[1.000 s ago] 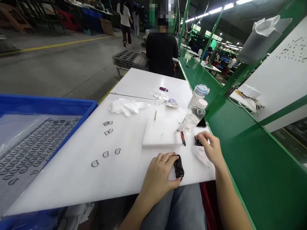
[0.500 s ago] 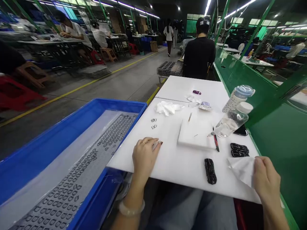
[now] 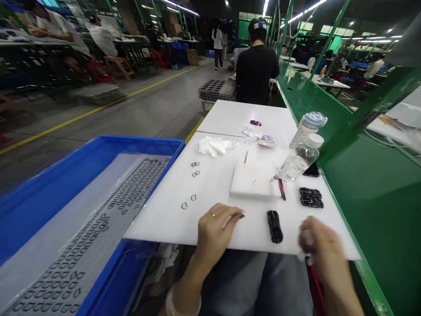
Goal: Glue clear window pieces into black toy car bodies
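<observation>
My left hand (image 3: 217,230) is over the front of the white tabletop, thumb and fingertips pinched together; whatever is between them is too small to make out. A black toy car body (image 3: 275,226) lies just right of those fingertips. My right hand (image 3: 320,245), smeared by motion, is closed at the table's front right, with bits of a white cloth (image 3: 301,256) showing at its fingers. Behind it rest two more black car bodies (image 3: 311,201). Small dark frame-shaped pieces (image 3: 193,197) lie singly and in small clusters on the left of the table.
A white foam block (image 3: 253,186) carries a thin pin, with tweezers (image 3: 246,156) and a red-black pen-like tool (image 3: 281,189) near it. Clear bottle (image 3: 301,160), tumbler (image 3: 307,127) and phone (image 3: 311,170) stand right. A blue bin (image 3: 98,145) holds rows of frames; crumpled tissue (image 3: 215,146) lies behind.
My left hand has moved right, away from the frame pieces toward the single car body, uncovering two pieces. My right hand has come inward with the cloth, now bunched up. The view has turned right.
</observation>
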`<state>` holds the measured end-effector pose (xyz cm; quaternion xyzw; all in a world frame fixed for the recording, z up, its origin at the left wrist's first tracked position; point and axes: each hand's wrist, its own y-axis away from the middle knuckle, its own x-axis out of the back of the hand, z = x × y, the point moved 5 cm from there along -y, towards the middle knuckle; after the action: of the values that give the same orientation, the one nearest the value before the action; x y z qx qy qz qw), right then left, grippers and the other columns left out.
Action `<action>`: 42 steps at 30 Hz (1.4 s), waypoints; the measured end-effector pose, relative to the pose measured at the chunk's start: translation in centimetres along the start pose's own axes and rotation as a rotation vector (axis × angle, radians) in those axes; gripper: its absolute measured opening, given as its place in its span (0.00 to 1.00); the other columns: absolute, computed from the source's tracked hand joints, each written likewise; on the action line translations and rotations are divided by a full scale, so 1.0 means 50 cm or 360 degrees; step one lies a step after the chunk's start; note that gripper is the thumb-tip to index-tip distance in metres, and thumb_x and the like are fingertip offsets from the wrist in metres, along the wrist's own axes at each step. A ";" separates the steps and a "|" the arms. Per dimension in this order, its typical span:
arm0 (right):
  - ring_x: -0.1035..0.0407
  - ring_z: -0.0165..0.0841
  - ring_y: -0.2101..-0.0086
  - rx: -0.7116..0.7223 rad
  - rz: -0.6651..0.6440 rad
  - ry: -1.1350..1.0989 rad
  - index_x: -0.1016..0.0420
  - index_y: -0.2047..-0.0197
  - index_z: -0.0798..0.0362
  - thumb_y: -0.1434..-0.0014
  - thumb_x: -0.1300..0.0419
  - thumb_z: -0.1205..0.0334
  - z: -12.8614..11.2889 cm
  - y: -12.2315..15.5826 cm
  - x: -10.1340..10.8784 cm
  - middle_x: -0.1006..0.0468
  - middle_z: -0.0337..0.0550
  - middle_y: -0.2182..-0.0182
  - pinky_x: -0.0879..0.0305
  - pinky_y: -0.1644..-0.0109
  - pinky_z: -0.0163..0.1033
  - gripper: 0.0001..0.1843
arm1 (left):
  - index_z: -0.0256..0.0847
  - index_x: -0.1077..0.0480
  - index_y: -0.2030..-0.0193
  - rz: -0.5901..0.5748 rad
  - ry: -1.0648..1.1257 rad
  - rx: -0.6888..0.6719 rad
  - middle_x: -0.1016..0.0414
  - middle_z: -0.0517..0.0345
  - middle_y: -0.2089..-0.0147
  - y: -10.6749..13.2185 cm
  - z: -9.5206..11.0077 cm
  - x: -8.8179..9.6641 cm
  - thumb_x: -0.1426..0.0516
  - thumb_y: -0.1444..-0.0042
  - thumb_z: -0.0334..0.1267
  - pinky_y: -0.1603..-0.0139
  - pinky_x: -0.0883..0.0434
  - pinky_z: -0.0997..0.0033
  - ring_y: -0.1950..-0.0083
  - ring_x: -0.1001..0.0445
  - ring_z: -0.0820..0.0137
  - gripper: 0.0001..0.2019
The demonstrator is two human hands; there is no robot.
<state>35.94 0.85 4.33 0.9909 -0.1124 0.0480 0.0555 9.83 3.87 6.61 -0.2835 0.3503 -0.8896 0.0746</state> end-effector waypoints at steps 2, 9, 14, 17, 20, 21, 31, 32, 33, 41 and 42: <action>0.45 0.27 0.81 -0.0347 -0.0355 -0.0148 0.33 0.72 0.52 0.47 0.37 0.37 0.021 0.038 -0.086 0.39 0.35 0.81 0.48 0.79 0.34 0.24 | 0.40 0.27 0.63 -0.0109 0.0210 -0.0325 0.21 0.59 0.67 0.005 0.069 -0.022 0.43 0.42 0.25 0.63 0.28 0.70 0.65 0.25 0.70 0.07; 0.55 0.20 0.83 -0.0684 -0.0726 -0.0851 0.40 0.72 0.52 0.46 0.34 0.44 0.030 0.083 -0.162 0.47 0.28 0.83 0.55 0.81 0.28 0.23 | 0.38 0.25 0.58 -0.0225 0.0564 -0.0437 0.21 0.54 0.62 0.023 0.126 -0.039 0.44 0.44 0.20 0.62 0.27 0.69 0.63 0.27 0.69 0.12; 0.55 0.22 0.81 -0.0356 -0.0633 -0.0765 0.38 0.69 0.52 0.40 0.40 0.44 0.005 0.076 -0.148 0.47 0.29 0.80 0.57 0.79 0.30 0.21 | 0.47 0.23 0.55 -0.0280 0.1113 0.0420 0.20 0.57 0.60 0.038 0.084 -0.073 0.38 0.44 0.29 0.57 0.26 0.71 0.58 0.23 0.68 0.12; 0.56 0.23 0.79 -0.0219 -0.0581 -0.0602 0.38 0.69 0.52 0.37 0.42 0.45 -0.009 0.070 -0.141 0.49 0.29 0.80 0.58 0.78 0.31 0.20 | 0.49 0.21 0.57 -0.0328 0.1454 0.0797 0.21 0.55 0.56 0.054 0.075 -0.104 0.38 0.43 0.35 0.50 0.27 0.70 0.53 0.23 0.66 0.08; 0.54 0.24 0.78 -0.0125 -0.0551 -0.0454 0.38 0.69 0.52 0.36 0.43 0.46 -0.022 0.067 -0.138 0.47 0.31 0.78 0.57 0.76 0.32 0.19 | 0.49 0.20 0.58 -0.0355 0.1758 0.0988 0.22 0.54 0.54 0.063 0.073 -0.127 0.36 0.45 0.38 0.50 0.27 0.71 0.51 0.24 0.67 0.07; 0.54 0.24 0.77 -0.0085 -0.0544 -0.0417 0.37 0.69 0.53 0.36 0.44 0.47 -0.026 0.067 -0.138 0.46 0.32 0.77 0.56 0.76 0.32 0.18 | 0.49 0.20 0.59 -0.0369 0.1835 0.1050 0.23 0.55 0.54 0.065 0.072 -0.133 0.36 0.45 0.39 0.50 0.27 0.72 0.51 0.25 0.67 0.07; 0.38 0.32 0.67 0.0415 0.0091 0.0190 0.32 0.69 0.52 0.36 0.46 0.55 -0.026 -0.020 0.000 0.33 0.38 0.70 0.43 0.63 0.36 0.13 | 0.43 0.19 0.67 -0.0182 0.2157 0.1553 0.19 0.55 0.66 0.074 0.034 -0.149 0.29 0.56 0.41 0.55 0.26 0.79 0.62 0.23 0.74 0.10; 0.40 0.31 0.70 0.0366 0.0204 0.0285 0.33 0.69 0.52 0.36 0.47 0.56 -0.014 -0.034 0.024 0.35 0.37 0.73 0.45 0.66 0.36 0.12 | 0.41 0.19 0.67 -0.0141 0.2143 0.1611 0.20 0.56 0.68 0.077 0.028 -0.148 0.28 0.58 0.41 0.57 0.25 0.80 0.64 0.23 0.75 0.11; 0.42 0.31 0.73 0.0316 0.0278 0.0387 0.33 0.69 0.52 0.37 0.49 0.56 -0.003 -0.045 0.042 0.37 0.35 0.75 0.47 0.68 0.36 0.12 | 0.40 0.19 0.68 -0.0101 0.2125 0.1675 0.21 0.56 0.70 0.081 0.022 -0.148 0.28 0.60 0.42 0.58 0.25 0.80 0.66 0.24 0.76 0.13; 0.41 0.30 0.76 0.0426 0.0442 0.1102 0.31 0.74 0.52 0.39 0.46 0.48 0.021 -0.062 0.067 0.35 0.35 0.80 0.47 0.67 0.37 0.19 | 0.38 0.20 0.71 0.0085 0.2149 0.1923 0.23 0.57 0.71 0.090 0.004 -0.149 0.25 0.68 0.43 0.59 0.24 0.78 0.68 0.25 0.75 0.17; 0.39 0.31 0.74 0.0453 0.0451 0.1078 0.30 0.74 0.52 0.40 0.44 0.48 0.021 -0.062 0.070 0.32 0.37 0.78 0.46 0.66 0.37 0.18 | 0.38 0.20 0.71 0.0078 0.2178 0.1920 0.22 0.57 0.70 0.088 0.004 -0.148 0.26 0.67 0.42 0.58 0.23 0.78 0.67 0.24 0.75 0.16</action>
<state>40.12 2.95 3.36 0.8915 -0.2158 0.3945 -0.0556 15.76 2.92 0.45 0.4007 -0.2007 -0.8939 0.0051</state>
